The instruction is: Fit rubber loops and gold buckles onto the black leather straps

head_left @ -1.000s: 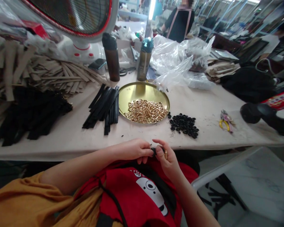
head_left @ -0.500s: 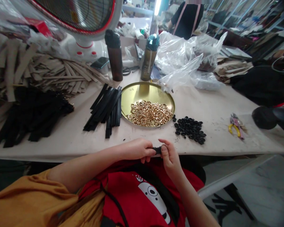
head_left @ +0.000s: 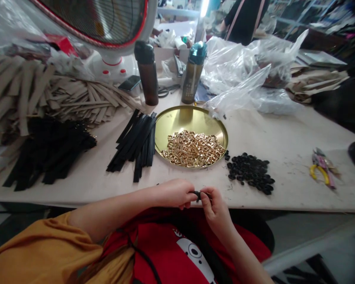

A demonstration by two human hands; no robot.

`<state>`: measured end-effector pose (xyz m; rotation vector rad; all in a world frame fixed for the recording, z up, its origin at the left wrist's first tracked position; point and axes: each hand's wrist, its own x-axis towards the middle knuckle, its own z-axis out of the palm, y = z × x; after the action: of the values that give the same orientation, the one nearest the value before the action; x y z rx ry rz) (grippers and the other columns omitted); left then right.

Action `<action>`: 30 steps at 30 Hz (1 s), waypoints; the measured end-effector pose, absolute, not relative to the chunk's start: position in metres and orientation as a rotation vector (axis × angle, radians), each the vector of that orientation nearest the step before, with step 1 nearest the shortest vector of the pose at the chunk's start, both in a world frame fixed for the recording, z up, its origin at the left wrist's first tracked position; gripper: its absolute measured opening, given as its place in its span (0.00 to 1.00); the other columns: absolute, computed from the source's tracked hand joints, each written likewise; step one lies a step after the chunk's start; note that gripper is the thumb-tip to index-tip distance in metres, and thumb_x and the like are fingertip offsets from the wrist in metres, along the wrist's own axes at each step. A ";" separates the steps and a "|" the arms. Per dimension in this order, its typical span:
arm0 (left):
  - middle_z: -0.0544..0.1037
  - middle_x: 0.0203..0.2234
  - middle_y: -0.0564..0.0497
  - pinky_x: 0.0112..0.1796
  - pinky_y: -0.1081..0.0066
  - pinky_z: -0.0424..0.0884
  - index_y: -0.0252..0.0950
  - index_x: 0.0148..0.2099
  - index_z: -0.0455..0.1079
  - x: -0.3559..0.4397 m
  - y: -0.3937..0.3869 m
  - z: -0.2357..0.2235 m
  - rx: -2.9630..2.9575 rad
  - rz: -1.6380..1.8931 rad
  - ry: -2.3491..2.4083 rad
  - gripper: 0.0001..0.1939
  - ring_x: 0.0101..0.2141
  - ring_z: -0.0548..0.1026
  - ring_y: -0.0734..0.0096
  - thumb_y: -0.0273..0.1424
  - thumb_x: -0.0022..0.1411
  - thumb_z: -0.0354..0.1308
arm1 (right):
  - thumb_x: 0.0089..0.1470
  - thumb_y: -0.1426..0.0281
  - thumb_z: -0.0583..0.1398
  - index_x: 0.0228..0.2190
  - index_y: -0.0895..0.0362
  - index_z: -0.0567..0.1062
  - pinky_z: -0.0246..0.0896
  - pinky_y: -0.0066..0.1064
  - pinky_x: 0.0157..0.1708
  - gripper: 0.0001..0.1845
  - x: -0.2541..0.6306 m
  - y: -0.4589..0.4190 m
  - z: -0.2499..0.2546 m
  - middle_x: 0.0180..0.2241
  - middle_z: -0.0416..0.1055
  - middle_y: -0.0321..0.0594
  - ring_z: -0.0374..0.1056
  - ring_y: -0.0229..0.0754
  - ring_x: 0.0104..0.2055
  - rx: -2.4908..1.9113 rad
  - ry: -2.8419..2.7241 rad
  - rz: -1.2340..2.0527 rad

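Between my two hands, at the table's front edge, is a short black strap (head_left: 198, 195). My left hand (head_left: 179, 193) is closed on its left end. My right hand (head_left: 214, 204) pinches the other end between thumb and fingers. Most of the strap is hidden by the fingers. Just beyond my hands, a round gold tray (head_left: 173, 115) bears a heap of small gold buckles (head_left: 195, 148). Flat black straps (head_left: 133, 142) lie left of the tray. On its right is a pile of small black loops (head_left: 250, 171).
More black straps (head_left: 50, 150) and beige strips (head_left: 85, 96) pile up at left, below a fan (head_left: 106, 67). Two bottles (head_left: 148, 75) (head_left: 193, 75) stand behind the tray. Plastic bags (head_left: 239, 71) lie at back right, pliers (head_left: 322, 169) at right. A person (head_left: 245, 19) is in the background.
The view has shifted, so the table's things appear a little lower and most of them farther right. My right index finger, raised before, is now bent down to the strap. Both hands still hold it.
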<state>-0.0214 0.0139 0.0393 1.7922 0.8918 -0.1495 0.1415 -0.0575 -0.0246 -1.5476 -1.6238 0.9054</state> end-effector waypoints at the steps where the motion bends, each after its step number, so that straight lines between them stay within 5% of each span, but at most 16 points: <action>1: 0.72 0.19 0.53 0.21 0.78 0.59 0.33 0.25 0.63 -0.018 0.013 0.037 1.789 -0.157 0.886 0.13 0.17 0.67 0.78 0.31 0.57 0.43 | 0.57 0.65 0.49 0.34 0.55 0.63 0.58 0.30 0.28 0.08 0.141 -0.058 -0.026 0.28 0.67 0.38 0.65 0.40 0.29 -1.557 -1.654 0.876; 7: 0.73 0.18 0.51 0.22 0.77 0.59 0.32 0.27 0.68 -0.006 0.016 0.029 1.903 -0.108 0.896 0.16 0.19 0.68 0.76 0.33 0.60 0.44 | 0.58 0.63 0.45 0.33 0.55 0.64 0.57 0.30 0.26 0.12 0.145 -0.049 -0.027 0.25 0.68 0.38 0.65 0.41 0.26 -1.595 -1.752 0.789; 12: 0.75 0.26 0.47 0.27 0.73 0.62 0.34 0.32 0.71 -0.017 0.020 0.026 2.240 -0.055 1.192 0.21 0.28 0.71 0.66 0.46 0.57 0.48 | 0.55 0.54 0.45 0.36 0.55 0.68 0.55 0.33 0.22 0.21 0.159 -0.028 -0.032 0.23 0.70 0.41 0.67 0.46 0.24 -1.944 -1.813 0.510; 18: 0.71 0.39 0.45 0.43 0.70 0.62 0.35 0.42 0.67 -0.089 0.063 0.047 2.331 0.170 1.850 0.15 0.41 0.69 0.66 0.39 0.61 0.47 | 0.53 0.50 0.43 0.42 0.56 0.68 0.55 0.33 0.21 0.28 0.171 -0.021 -0.046 0.25 0.72 0.43 0.69 0.50 0.26 -2.056 -1.631 0.423; 21: 0.69 0.41 0.37 0.41 0.66 0.63 0.28 0.44 0.65 -0.122 0.092 0.052 2.205 0.181 2.090 0.15 0.43 0.69 0.59 0.34 0.59 0.50 | 0.53 0.52 0.44 0.37 0.56 0.70 0.57 0.34 0.22 0.26 0.173 -0.025 -0.050 0.29 0.73 0.47 0.69 0.50 0.28 -2.012 -1.560 0.341; 30: 0.72 0.37 0.42 0.38 0.71 0.64 0.31 0.39 0.64 -0.124 0.082 0.065 2.179 0.280 2.099 0.09 0.39 0.70 0.64 0.28 0.58 0.47 | 0.47 0.52 0.52 0.31 0.57 0.71 0.56 0.36 0.27 0.21 0.171 -0.023 -0.048 0.25 0.70 0.44 0.65 0.48 0.27 -1.710 -1.358 0.448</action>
<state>-0.1240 0.0821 0.0651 2.1790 2.0994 0.2796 0.1707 -0.0228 -0.0480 -1.7096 -1.3585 0.4477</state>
